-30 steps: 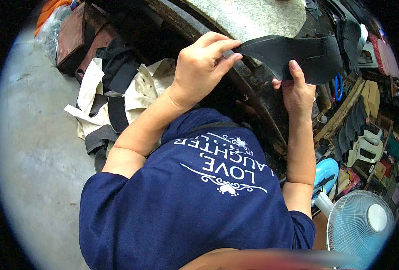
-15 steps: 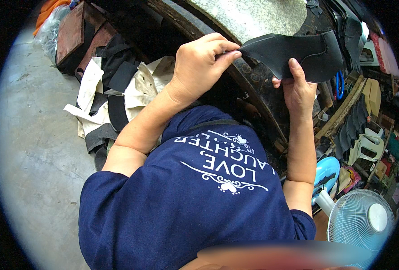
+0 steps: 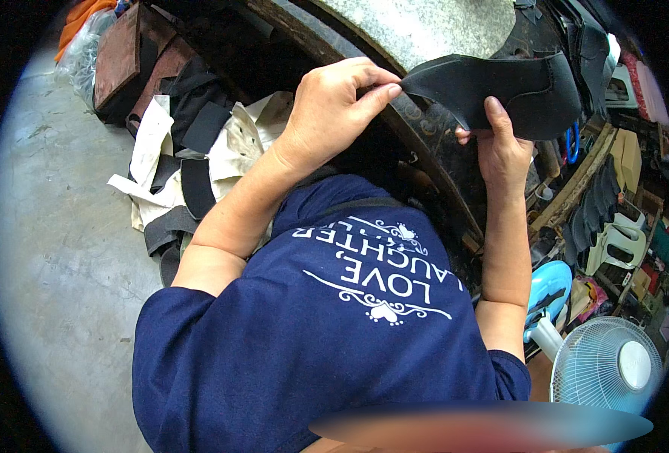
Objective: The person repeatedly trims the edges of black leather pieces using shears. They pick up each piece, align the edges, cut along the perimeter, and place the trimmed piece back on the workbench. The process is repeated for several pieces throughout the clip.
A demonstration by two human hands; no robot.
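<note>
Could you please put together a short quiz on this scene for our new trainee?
1. True or false: both hands grip the black leather piece.
2. Which hand pinches the pointed end of the piece between thumb and fingertips? A) left hand B) right hand C) neither
3. Fill in: the white electric ____ stands at the lower right, beside the person's right arm.

Key:
1. True. The left hand holds the pointed tip and the right hand supports the piece from below, with the thumb up against its face.
2. A.
3. Fan. It stands on the floor near a blue plastic stool.
</note>
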